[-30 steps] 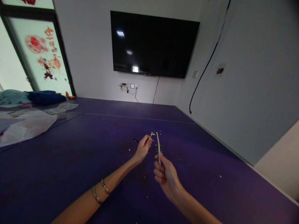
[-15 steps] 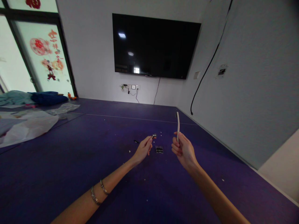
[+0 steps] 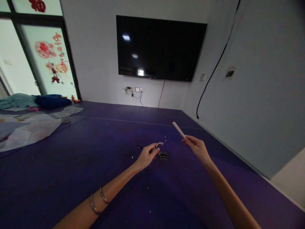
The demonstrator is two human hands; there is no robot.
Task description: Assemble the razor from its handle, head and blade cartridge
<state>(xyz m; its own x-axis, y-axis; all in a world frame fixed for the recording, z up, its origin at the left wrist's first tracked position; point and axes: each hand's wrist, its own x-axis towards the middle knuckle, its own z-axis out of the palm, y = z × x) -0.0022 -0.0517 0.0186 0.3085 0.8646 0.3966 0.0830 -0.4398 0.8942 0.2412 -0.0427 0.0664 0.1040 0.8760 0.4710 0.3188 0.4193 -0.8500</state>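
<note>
My left hand (image 3: 145,157) is closed around a small tool with a silvery, angled head (image 3: 159,144). Its exact kind is too small to make out, and the fingers cover its lower part. To the right, my right hand (image 3: 197,148) pinches one end of a slim whitish stick (image 3: 178,128), which slants up and to the left. The two held things are apart. Just below the silvery head, a small dark rectangular case or tray (image 3: 164,156) rests on the purple surface (image 3: 152,184). A short black piece (image 3: 139,147) lies left of my left hand.
White crumbs (image 3: 132,157) are scattered about the surface. Clear plastic sheeting (image 3: 35,130) and folded blue cloth (image 3: 53,100) lie at the left. A black cable (image 3: 212,71) hangs along the right wall, and a television (image 3: 162,47) is mounted ahead.
The whitish stick has gone from upright to tilted leftward, as my right hand moved right and turned. My left hand has shifted slightly right and down, showing more of the silvery head.
</note>
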